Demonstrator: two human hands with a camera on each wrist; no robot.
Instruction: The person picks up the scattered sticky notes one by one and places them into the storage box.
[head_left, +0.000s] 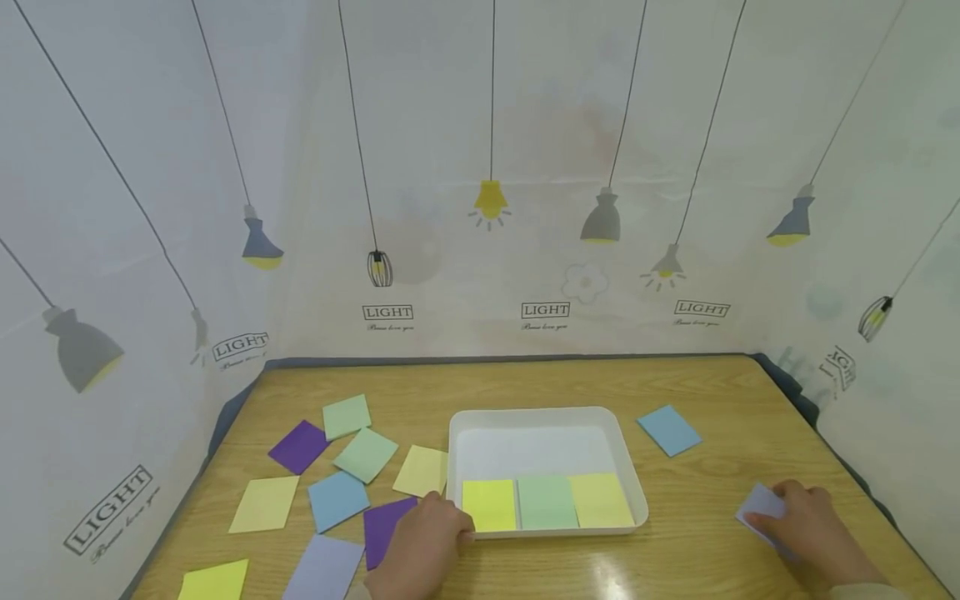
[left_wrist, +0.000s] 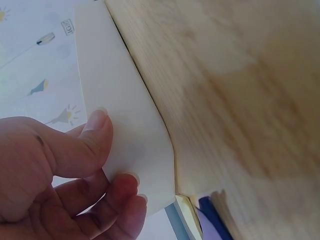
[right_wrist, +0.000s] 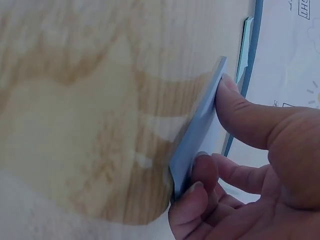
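Note:
My left hand [head_left: 425,543] is at the front left corner of a white tray [head_left: 543,419]. In the left wrist view its thumb and curled fingers grip the tray wall [left_wrist: 132,125]. Inside the tray, along its front side, lie a bright yellow pad [head_left: 489,506], a green pad [head_left: 547,503] and a pale yellow pad [head_left: 602,501] of sticky notes, side by side. Far to the right, my right hand [head_left: 804,521] pinches a lavender sticky note pad [head_left: 763,502] by its edges. In the right wrist view this lavender pad [right_wrist: 200,125] stands tilted close over the table.
Left of the tray lie several loose pads, among them a purple one [head_left: 300,447], a blue one [head_left: 338,501] and a lavender one [head_left: 324,568]. Another blue pad [head_left: 670,430] rests right of the tray. A lamp-printed curtain [head_left: 442,150] encloses the wooden table [head_left: 555,575].

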